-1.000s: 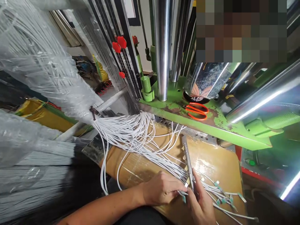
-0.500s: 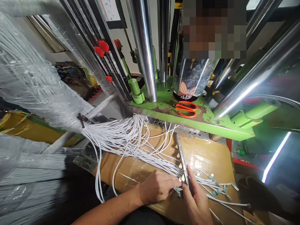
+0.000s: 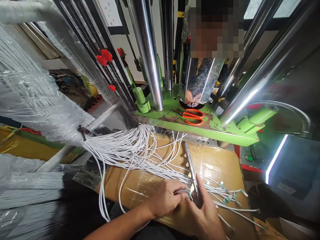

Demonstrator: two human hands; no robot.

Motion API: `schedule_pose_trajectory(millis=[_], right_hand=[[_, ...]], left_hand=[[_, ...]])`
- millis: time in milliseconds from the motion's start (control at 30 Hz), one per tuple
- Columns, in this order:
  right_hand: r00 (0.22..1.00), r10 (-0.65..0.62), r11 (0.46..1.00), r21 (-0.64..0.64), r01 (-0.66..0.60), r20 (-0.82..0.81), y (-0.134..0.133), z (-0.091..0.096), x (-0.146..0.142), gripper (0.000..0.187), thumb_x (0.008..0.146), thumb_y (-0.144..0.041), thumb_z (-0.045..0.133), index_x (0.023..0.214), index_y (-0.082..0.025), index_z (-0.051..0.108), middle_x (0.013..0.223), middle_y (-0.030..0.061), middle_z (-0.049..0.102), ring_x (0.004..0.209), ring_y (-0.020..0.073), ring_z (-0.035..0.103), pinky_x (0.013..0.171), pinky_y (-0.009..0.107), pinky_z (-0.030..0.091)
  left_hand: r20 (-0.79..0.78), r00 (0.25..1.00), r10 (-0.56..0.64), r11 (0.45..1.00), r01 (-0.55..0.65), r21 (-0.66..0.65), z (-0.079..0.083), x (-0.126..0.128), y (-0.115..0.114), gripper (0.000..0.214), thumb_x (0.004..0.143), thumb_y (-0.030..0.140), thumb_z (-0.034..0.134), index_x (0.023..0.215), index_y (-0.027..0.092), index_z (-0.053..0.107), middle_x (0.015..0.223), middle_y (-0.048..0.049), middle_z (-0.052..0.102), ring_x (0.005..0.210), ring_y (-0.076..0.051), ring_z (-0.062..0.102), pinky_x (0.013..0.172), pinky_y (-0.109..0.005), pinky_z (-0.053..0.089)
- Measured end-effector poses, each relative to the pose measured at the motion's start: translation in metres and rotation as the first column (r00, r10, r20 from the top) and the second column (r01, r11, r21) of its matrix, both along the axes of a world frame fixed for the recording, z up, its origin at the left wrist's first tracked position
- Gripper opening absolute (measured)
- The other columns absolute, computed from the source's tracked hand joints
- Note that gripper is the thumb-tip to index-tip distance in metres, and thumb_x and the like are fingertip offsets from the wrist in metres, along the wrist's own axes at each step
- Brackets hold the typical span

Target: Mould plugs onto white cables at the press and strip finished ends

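My left hand [image 3: 166,198] rests on a brown cardboard-covered board [image 3: 220,165], fingers curled and pinching the end of a white cable [image 3: 183,191]. My right hand [image 3: 206,216] grips the near end of a long narrow metal strip [image 3: 190,163] with small gold tabs along its side. A thick bundle of white cables [image 3: 125,146] fans from the left across the board. Several cable ends with small green tips [image 3: 227,196] lie to the right of the strip.
Behind the board stands a green machine base [image 3: 225,128] with chrome columns [image 3: 147,53] and orange-handled scissors [image 3: 191,117] on it. Plastic-wrapped cable bundles [image 3: 35,90] fill the left side. A person stands behind the machine, the face pixelated. A green button [image 3: 248,158] sits at right.
The view has tilted up and shifted. My left hand's fingers have closed on a cable end beside the strip, and my right hand stays on the strip's near end.
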State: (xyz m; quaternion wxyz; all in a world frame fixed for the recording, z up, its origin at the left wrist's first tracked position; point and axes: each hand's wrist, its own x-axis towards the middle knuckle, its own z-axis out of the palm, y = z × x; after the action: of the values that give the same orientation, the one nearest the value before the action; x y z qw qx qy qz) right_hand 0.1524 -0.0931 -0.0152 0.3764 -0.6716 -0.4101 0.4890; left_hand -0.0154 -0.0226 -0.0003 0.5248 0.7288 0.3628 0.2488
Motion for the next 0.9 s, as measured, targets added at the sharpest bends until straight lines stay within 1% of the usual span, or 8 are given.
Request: schedule_pose_trajectory(millis=[100, 167, 333, 433, 533, 667, 800, 900], right_hand=[[0.999, 0.01, 1.0, -0.01, -0.011, -0.049, 0.0, -0.003, 0.002, 0.092, 0.083, -0.049, 0.065, 0.156, -0.008, 0.027, 0.12, 0.0116, 0.072, 0.105, 0.0258, 0.068, 0.085, 0.03, 0.057], [0.999, 0.035, 0.999, -0.018, -0.035, -0.018, -0.001, -0.008, 0.004, 0.088, 0.087, -0.05, 0.061, 0.156, -0.008, 0.026, 0.108, 0.0095, 0.075, 0.094, 0.0242, 0.07, 0.076, 0.028, 0.057], [0.998, -0.056, 0.998, 0.005, 0.056, 0.027, -0.003, -0.015, 0.002, 0.083, 0.082, -0.048, 0.067, 0.153, -0.016, 0.038, 0.14, 0.0083, 0.061, 0.131, 0.0287, 0.053, 0.103, 0.031, 0.047], [0.995, -0.099, 0.995, 0.017, 0.1, -0.015, -0.003, -0.01, -0.002, 0.081, 0.081, -0.046, 0.067, 0.151, -0.015, 0.041, 0.144, 0.0087, 0.058, 0.132, 0.0291, 0.053, 0.11, 0.035, 0.041], [0.996, -0.091, 0.996, 0.006, 0.091, -0.023, -0.001, -0.006, -0.004, 0.082, 0.081, -0.047, 0.064, 0.151, -0.01, 0.04, 0.128, 0.0108, 0.068, 0.114, 0.0272, 0.064, 0.098, 0.033, 0.051], [1.0, -0.012, 1.0, -0.007, 0.012, 0.018, -0.002, -0.01, 0.001, 0.083, 0.084, -0.046, 0.06, 0.153, -0.007, 0.035, 0.096, 0.006, 0.072, 0.084, 0.0224, 0.068, 0.08, 0.029, 0.055], [0.999, 0.033, 0.999, -0.008, -0.033, 0.032, -0.004, -0.016, 0.005, 0.08, 0.086, -0.044, 0.059, 0.154, -0.008, 0.034, 0.083, 0.0023, 0.07, 0.076, 0.0215, 0.067, 0.072, 0.027, 0.054], [0.999, -0.019, 1.0, 0.009, 0.018, 0.027, -0.004, -0.014, 0.002, 0.081, 0.084, -0.044, 0.062, 0.152, -0.008, 0.038, 0.108, 0.0091, 0.073, 0.095, 0.025, 0.068, 0.083, 0.03, 0.054]], left_hand=[[0.085, 0.984, 0.156, 0.914, -0.111, -0.39, 0.01, -0.004, 0.005, 0.029, 0.087, 0.04, 0.065, 0.096, 0.013, 0.073, 0.087, -0.0062, 0.072, 0.08, -0.018, 0.064, 0.078, -0.028, 0.05], [0.143, 0.969, 0.203, 0.855, -0.104, -0.508, 0.014, -0.008, 0.009, 0.037, 0.089, 0.047, 0.064, 0.097, 0.012, 0.072, 0.082, -0.0051, 0.068, 0.076, -0.016, 0.061, 0.076, -0.026, 0.048], [0.177, 0.947, 0.267, 0.811, -0.122, -0.572, 0.011, -0.012, 0.013, 0.039, 0.086, 0.043, 0.069, 0.109, 0.013, 0.066, 0.068, 0.0023, 0.058, 0.053, -0.007, 0.046, 0.052, -0.02, 0.037], [0.086, 0.975, 0.207, 0.902, -0.157, -0.401, 0.01, -0.01, 0.014, 0.028, 0.089, 0.035, 0.066, 0.109, 0.015, 0.066, 0.073, 0.0009, 0.063, 0.054, -0.008, 0.049, 0.053, -0.02, 0.039], [0.001, 1.0, 0.0, 1.0, 0.0, -0.028, 0.01, -0.008, 0.02, 0.014, 0.089, 0.02, 0.063, 0.097, 0.017, 0.074, 0.085, -0.0039, 0.073, 0.075, -0.015, 0.064, 0.071, -0.024, 0.05], [0.021, 0.981, -0.191, 0.89, 0.163, 0.426, 0.002, -0.007, 0.031, 0.034, 0.087, 0.002, 0.048, 0.107, 0.014, 0.073, 0.098, -0.0091, 0.076, 0.089, -0.018, 0.07, 0.082, -0.027, 0.055], [-0.026, 0.979, -0.203, 0.823, 0.185, 0.537, -0.006, -0.007, 0.035, 0.033, 0.089, 0.001, 0.047, 0.109, 0.013, 0.07, 0.099, -0.0093, 0.076, 0.09, -0.018, 0.071, 0.082, -0.026, 0.057], [-0.01, 0.983, -0.185, 0.791, 0.155, 0.592, -0.009, -0.007, 0.033, 0.033, 0.092, 0.003, 0.045, 0.113, 0.014, 0.068, 0.102, -0.0094, 0.075, 0.093, -0.018, 0.07, 0.085, -0.027, 0.057]])
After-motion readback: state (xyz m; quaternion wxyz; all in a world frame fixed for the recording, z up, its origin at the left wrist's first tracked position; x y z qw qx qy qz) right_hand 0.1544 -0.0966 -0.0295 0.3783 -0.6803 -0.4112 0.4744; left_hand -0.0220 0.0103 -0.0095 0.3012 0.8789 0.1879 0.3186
